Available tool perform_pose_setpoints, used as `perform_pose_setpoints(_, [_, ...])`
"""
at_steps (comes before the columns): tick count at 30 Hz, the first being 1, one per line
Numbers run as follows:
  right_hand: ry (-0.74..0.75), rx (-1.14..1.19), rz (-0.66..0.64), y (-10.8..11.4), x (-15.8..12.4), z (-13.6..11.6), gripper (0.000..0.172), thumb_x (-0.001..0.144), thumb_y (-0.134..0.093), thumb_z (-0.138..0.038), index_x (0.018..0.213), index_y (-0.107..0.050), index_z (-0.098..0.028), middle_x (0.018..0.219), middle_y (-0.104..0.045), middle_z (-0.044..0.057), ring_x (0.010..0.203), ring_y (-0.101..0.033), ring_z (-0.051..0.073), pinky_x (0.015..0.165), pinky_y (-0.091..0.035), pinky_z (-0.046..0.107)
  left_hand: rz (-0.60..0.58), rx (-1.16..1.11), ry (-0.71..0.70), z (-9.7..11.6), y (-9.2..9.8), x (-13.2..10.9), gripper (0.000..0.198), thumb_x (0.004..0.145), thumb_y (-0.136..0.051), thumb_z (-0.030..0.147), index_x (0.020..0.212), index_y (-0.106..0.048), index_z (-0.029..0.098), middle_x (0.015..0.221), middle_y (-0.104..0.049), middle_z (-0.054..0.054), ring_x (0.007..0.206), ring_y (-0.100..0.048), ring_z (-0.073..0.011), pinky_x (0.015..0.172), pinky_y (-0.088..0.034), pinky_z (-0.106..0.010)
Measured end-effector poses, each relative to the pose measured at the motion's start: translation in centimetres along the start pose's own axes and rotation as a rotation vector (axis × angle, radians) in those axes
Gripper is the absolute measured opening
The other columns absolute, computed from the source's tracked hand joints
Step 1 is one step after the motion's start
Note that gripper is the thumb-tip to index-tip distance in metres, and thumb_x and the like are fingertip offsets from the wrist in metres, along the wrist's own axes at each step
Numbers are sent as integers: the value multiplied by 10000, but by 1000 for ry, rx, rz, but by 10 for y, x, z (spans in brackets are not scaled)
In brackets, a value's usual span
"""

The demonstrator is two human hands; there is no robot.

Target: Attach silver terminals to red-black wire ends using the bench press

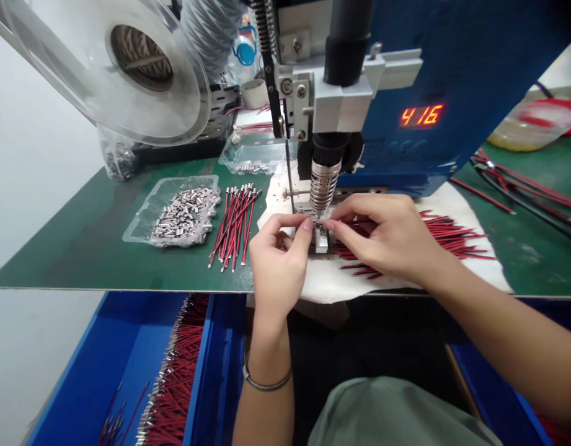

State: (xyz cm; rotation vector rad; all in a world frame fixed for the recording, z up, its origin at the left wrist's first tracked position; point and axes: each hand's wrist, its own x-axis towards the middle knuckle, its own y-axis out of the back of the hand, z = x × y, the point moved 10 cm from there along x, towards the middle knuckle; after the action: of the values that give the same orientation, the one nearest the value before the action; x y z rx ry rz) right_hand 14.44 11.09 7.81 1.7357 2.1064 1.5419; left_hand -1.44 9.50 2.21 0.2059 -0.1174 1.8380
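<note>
Under the coiled tip (324,186) of a blue soldering machine (406,74), both my hands meet at a small metal fixture (321,240). My left hand (280,257) is closed in a pinch at the fixture's left side; what lies between its fingertips is too small to make out. From the right, my right hand (390,235) pinches a thin red-and-black wire close to the tip, its end mostly hidden by the fingers. Beneath and beyond that hand, a pile of red-and-black wires (452,238) lies on a white cloth (308,282).
Left of the hands lie wires with metal ends (236,226) and a clear tray (139,226) of small metal connectors. A large clear reel (75,68) hangs at upper left. Below the table edge, a blue bin (131,322) holds bundled wires (180,371). More cables (531,186) lie right.
</note>
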Motion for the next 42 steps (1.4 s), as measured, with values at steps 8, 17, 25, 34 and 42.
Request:
perform_pose_setpoints(8, [21, -5, 5, 1, -1, -3, 123, 930, -666, -242, 819, -701, -202, 744, -741, 3, 619, -654, 151, 595, -450, 286, 7, 15, 14, 1, 0, -1, 101, 869, -760, 287, 861, -745, 187, 527, -423, 63, 590, -555, -120, 574, -439, -215])
perform_pose_setpoints(17, [-9, 2, -2, -1, -2, 0, 120, 936, -661, -243, 832, -707, -202, 765, -750, 3, 628, -658, 146, 621, -459, 289, 4, -7, 12, 1, 0, 0, 89, 865, -762, 278, 856, -746, 192, 523, -441, 53, 646, -599, -141, 608, -467, -223])
perform_pose_setpoints(25, [-17, 4, -7, -1, -1, 0, 121, 935, -654, -250, 834, -705, -208, 766, -751, 8, 639, -655, 153, 609, -460, 291, 6, -20, 23, -1, 0, 1, 123, 855, -782, 308, 869, -767, 187, 550, -515, 37, 638, -601, -142, 592, -464, -234])
perform_pose_setpoints(34, [22, -10, 12, 2, -1, -4, 127, 940, -659, -236, 831, -702, -188, 742, -730, 11, 568, -595, 129, 572, -416, 284, -22, -41, 28, -3, 1, 1, 126, 857, -784, 304, 879, -763, 182, 580, -547, 33, 654, -609, -140, 615, -477, -237])
perform_pose_setpoints(42, [73, -33, -22, 0, -5, -6, 132, 967, -638, -254, 900, -729, -187, 817, -762, 36, 657, -652, 160, 633, -441, 291, -20, -7, 3, 2, 0, 2, 123, 847, -782, 301, 848, -748, 183, 709, -665, -6, 692, -623, -135, 588, -446, -226])
